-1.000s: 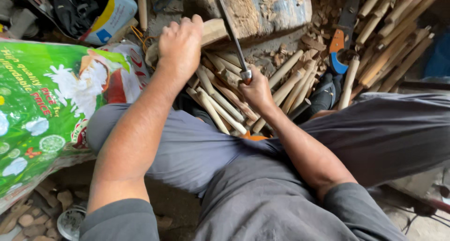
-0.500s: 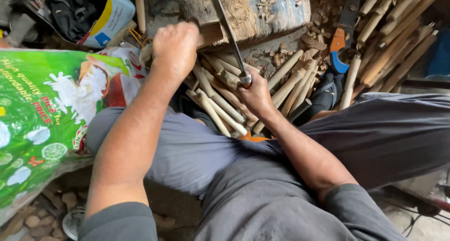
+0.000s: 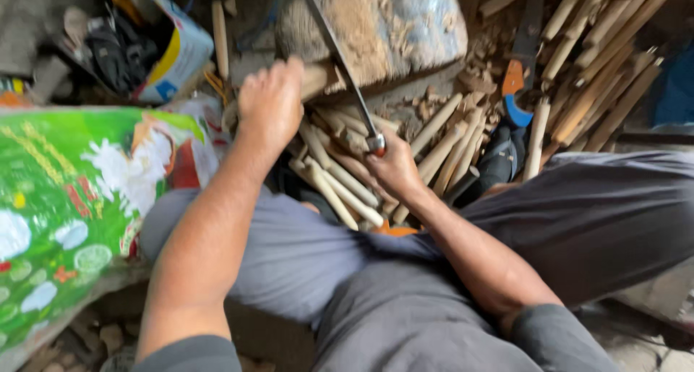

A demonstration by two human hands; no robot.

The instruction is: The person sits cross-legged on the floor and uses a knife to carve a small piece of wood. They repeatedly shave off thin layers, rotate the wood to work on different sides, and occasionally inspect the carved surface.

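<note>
My left hand (image 3: 271,101) grips a short wooden piece (image 3: 318,77) and holds it against the side of a worn wooden chopping block (image 3: 394,25). My right hand (image 3: 394,166) is closed around the handle of a long-bladed knife (image 3: 340,61), whose blade slants up and to the left across the block, just right of the left hand. Between my knees lies a heap of pale carved wooden sticks (image 3: 347,180). My legs in grey trousers (image 3: 405,285) fill the lower half of the view.
A green printed sack (image 3: 65,198) bulges at the left. A cardboard box (image 3: 163,46) with dark items stands at the upper left. More wooden sticks (image 3: 600,68) pile at the upper right, beside an orange-and-blue handled tool (image 3: 517,90). Wood chips litter the ground.
The view has shifted slightly. My left hand has stayed on the wooden piece at the block, and the knife in my right hand has moved a little.
</note>
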